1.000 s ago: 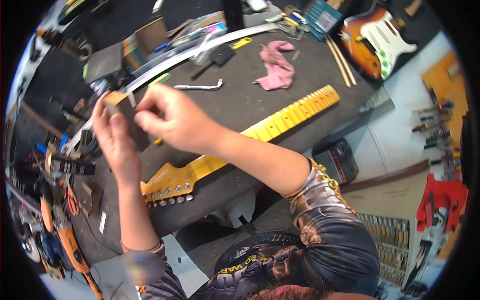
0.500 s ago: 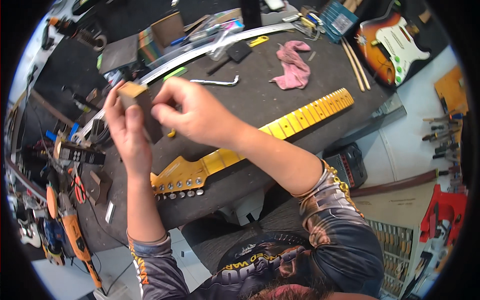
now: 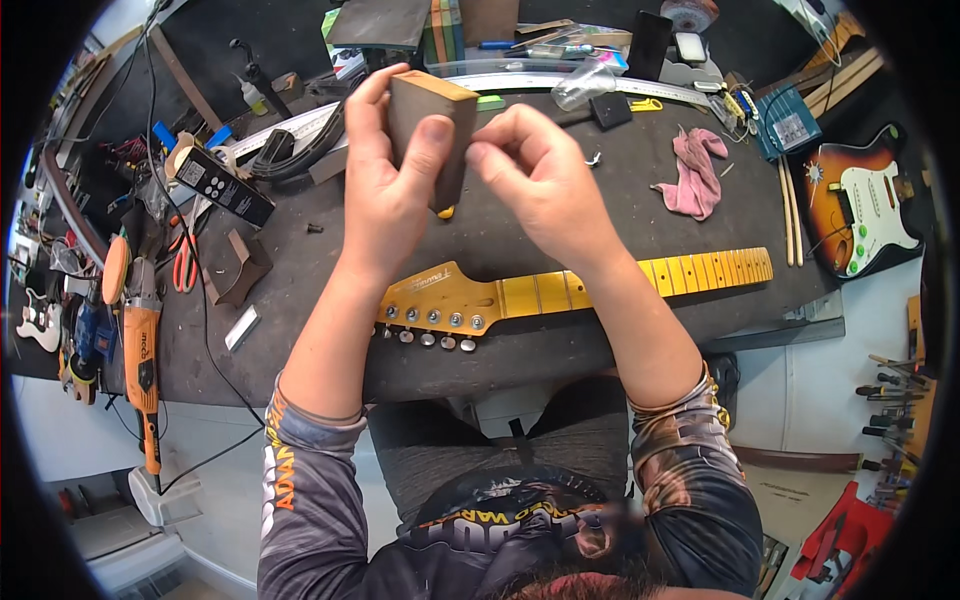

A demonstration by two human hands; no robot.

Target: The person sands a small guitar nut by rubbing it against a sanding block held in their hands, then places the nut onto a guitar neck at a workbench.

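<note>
Raised over the bench, my left hand [image 3: 385, 195] grips a wooden block [image 3: 432, 120] with dark, sandpaper-like faces and a tan end facing up. The thumb lies across its front and the fingers wrap behind its left side. My right hand [image 3: 540, 175] is curled at the block's right edge, thumb and forefinger pinched together; what they hold, if anything, is too small to make out. Beneath both forearms lies a yellow maple guitar neck [image 3: 550, 295], headstock and tuners to the left, frets running right. My right forearm covers part of its fretboard.
A pink cloth [image 3: 693, 175] lies on the dark bench [image 3: 310, 325] at the right, near a sunburst guitar body [image 3: 860, 205]. Red-handled pliers [image 3: 185, 262], a black box [image 3: 225, 187] and an orange power tool [image 3: 142, 350] stand left. A cable crosses the bench's left side.
My view has swung left, so the bench items sit farther right. Both hands stay raised around the block; my right fingers remain curled beside its edge. The neck looks still on the bench.
</note>
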